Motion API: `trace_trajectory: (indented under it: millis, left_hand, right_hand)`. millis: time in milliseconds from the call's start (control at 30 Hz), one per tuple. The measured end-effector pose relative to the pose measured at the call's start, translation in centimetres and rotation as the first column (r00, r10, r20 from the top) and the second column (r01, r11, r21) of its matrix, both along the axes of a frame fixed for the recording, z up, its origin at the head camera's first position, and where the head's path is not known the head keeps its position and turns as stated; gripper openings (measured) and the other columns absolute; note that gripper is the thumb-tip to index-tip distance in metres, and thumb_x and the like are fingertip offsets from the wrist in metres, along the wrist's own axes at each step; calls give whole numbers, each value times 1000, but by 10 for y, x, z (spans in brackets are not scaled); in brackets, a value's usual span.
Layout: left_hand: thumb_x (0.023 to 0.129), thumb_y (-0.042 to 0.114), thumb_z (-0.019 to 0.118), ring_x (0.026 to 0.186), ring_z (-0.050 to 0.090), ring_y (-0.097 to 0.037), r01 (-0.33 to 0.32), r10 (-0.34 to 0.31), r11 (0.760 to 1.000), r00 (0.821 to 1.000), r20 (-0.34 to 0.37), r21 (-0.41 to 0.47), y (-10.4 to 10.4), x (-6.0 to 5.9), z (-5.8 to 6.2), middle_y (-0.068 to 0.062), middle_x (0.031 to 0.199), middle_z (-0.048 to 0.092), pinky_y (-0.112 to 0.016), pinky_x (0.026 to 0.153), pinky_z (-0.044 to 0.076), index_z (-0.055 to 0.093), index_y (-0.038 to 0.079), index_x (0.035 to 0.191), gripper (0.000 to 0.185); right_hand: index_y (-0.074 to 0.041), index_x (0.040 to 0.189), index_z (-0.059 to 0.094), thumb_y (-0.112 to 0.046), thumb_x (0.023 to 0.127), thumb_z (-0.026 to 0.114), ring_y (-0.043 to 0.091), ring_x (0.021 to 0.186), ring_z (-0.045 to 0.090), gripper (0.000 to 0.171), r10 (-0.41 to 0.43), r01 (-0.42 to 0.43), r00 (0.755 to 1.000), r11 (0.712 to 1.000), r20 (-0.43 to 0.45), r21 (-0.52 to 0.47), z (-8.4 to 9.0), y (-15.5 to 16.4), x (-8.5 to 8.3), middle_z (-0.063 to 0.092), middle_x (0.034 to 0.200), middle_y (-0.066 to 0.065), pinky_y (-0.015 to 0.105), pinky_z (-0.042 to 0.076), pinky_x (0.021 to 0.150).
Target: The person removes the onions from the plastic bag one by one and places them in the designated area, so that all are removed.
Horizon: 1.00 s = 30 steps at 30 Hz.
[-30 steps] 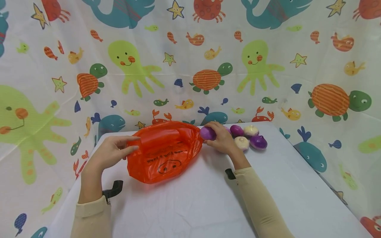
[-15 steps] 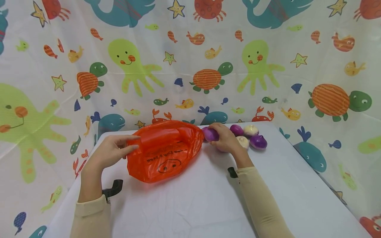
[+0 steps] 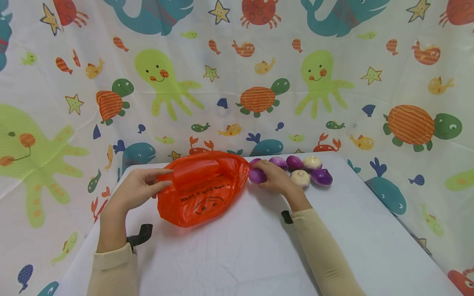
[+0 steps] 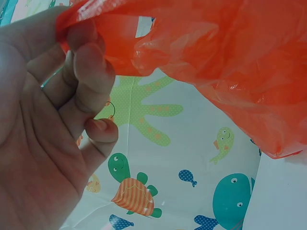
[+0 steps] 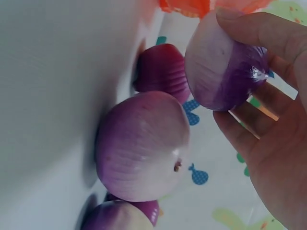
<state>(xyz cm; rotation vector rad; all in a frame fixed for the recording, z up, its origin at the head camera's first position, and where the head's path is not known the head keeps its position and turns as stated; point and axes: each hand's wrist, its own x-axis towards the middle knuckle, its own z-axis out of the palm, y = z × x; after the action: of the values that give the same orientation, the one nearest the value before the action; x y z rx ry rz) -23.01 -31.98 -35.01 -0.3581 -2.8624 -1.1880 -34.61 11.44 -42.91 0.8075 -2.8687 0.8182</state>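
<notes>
A red plastic bag (image 3: 203, 185) with a printed smiling face lies on its side on the table. My left hand (image 3: 137, 187) pinches the bag's left edge, holding it up; in the left wrist view the bag's film (image 4: 206, 43) hangs over the fingertips. My right hand (image 3: 274, 176) grips a purple onion (image 5: 223, 67) between thumb and fingers, close to the bag's right end. Behind the held onion, another purple onion (image 5: 163, 71) shows in the right wrist view, beside a larger purple-and-white onion (image 5: 144, 146). Whether anything lies inside the bag is hidden.
Right of my right hand, a dark purple onion (image 3: 321, 176) and pale bulbs (image 3: 300, 179) sit clustered with several others. The white-covered table (image 3: 237, 255) meets a patterned sea-animal curtain (image 3: 222, 90) at its back and sides.
My right hand with the onion shifts slightly right, then back left and a little lower. A purple onion behind it comes into view. The left hand stays on the bag, which barely moves.
</notes>
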Motion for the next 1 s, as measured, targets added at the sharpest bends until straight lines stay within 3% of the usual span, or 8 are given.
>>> trace_trajectory:
  millis: [233, 700, 1000]
  left_hand:
    - [97, 47, 72, 82, 66, -26, 0, 0, 1000, 1000, -9, 4, -1, 0, -1, -6, 94, 73, -34, 70, 59, 67, 19, 140, 51]
    - [97, 46, 72, 79, 65, -26, 0, 0, 1000, 1000, -9, 6, -2, 0, -2, -7, 93, 72, -32, 67, 57, 68, 20, 139, 49]
    - [96, 49, 72, 79, 66, -24, 0, 0, 1000, 1000, -26, 6, -2, -1, -2, -7, 91, 73, -33, 67, 58, 66, 19, 141, 54]
  right_hand:
    - [-22, 142, 59, -15, 80, 89, 27, 133, 56, 70, -17, 19, 1000, 997, -19, 71, -10, -4, -3, 60, 140, 4, 53, 49, 112]
    - [-18, 138, 62, -26, 81, 91, 33, 130, 58, 64, 37, -12, 992, 980, -124, 200, -27, -4, -10, 61, 139, 8, 52, 45, 115]
    - [-16, 139, 62, -29, 78, 92, 33, 133, 56, 69, 10, 13, 994, 978, -106, 208, -28, -4, -8, 62, 140, 8, 55, 43, 117]
